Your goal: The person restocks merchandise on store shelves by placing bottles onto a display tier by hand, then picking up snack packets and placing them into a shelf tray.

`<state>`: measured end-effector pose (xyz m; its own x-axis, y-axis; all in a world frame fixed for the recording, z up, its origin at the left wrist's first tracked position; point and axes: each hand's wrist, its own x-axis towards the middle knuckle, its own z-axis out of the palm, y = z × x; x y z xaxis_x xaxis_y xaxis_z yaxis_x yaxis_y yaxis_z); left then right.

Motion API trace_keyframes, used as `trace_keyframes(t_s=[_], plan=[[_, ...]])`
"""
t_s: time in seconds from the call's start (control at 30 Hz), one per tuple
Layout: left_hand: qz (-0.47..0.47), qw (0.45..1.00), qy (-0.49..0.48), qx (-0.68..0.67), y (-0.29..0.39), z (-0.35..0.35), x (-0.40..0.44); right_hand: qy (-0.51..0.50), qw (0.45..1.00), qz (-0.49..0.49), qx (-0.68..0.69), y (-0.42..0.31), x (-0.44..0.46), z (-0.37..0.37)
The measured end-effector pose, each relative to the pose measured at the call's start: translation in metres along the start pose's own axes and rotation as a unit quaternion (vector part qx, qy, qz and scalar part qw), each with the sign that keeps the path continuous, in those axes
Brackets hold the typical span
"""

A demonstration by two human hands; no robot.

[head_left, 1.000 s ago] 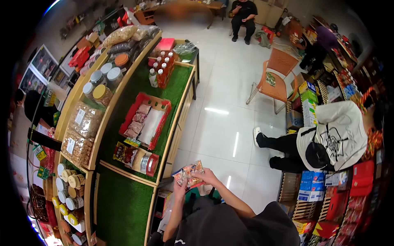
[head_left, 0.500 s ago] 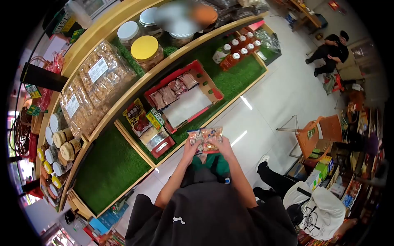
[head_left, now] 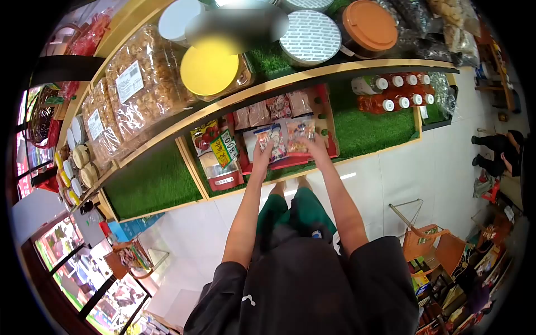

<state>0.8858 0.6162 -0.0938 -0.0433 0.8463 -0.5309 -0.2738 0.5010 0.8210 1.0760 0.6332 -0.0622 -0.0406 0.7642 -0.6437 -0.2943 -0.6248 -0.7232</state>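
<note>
My left hand (head_left: 263,156) is closed on a small blue-and-white snack packet (head_left: 272,137), its thumb on the front. Beside it my right hand (head_left: 317,147) grips a second clear snack packet (head_left: 300,129) with orange and brown contents. Both packets are held over the front part of a shallow red cardboard box (head_left: 329,120). Along the back of that box lies a row of several pinkish packets (head_left: 258,114). Left of the box are a green-and-yellow price tag (head_left: 224,148) and a bag with dark red pictures (head_left: 205,137).
The lower shelf has green turf (head_left: 151,187) and a wooden front edge. Juice bottles (head_left: 393,103) lie at its right. Above are a yellow-lidded jar (head_left: 210,66) and bagged crispy snacks (head_left: 146,84). An orange chair (head_left: 427,243) and a seated person (head_left: 497,153) are to the right.
I have turned towards the shelf and come closer. Both hands have moved from in front of the shelf to over the red box, still holding the packets, which are now farther apart.
</note>
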Motion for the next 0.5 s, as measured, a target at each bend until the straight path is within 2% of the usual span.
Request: trace_keyframes(t_s=[0.13, 0.2, 0.27, 0.3, 0.33, 0.4, 0.47, 0.5], plan=[[-0.041, 0.999, 0.025, 0.006, -0.014, 0.007, 0.025, -0.014, 0.999, 0.021, 0.046, 0.001, 0.038, -0.011], [-0.057, 0.998, 0.031, 0.000, -0.018, 0.016, 0.035, -0.026, 0.987, 0.042, 0.151, -0.004, 0.044, -0.017], [-0.075, 0.992, 0.035, -0.100, -0.020, 0.028, 0.043, -0.009, 0.986, 0.053, 0.156, 0.001, 0.059, -0.028], [-0.077, 0.991, 0.035, -0.102, -0.024, 0.032, 0.049, 0.008, 0.985, 0.061, 0.164, 0.000, 0.063, -0.033], [-0.083, 0.992, 0.033, -0.090, -0.029, 0.035, 0.055, 0.037, 0.982, 0.066, 0.170, 0.001, 0.067, -0.036], [-0.089, 0.992, 0.030, -0.081, -0.038, 0.043, 0.069, 0.030, 0.981, 0.058, 0.184, 0.002, 0.076, -0.040], [-0.024, 1.000, -0.001, 0.008, -0.048, 0.047, 0.079, 0.022, 0.978, 0.052, 0.199, 0.004, 0.085, -0.043], [-0.027, 1.000, 0.000, 0.008, -0.047, 0.049, 0.079, 0.012, 0.974, 0.045, 0.221, 0.004, 0.087, -0.041]])
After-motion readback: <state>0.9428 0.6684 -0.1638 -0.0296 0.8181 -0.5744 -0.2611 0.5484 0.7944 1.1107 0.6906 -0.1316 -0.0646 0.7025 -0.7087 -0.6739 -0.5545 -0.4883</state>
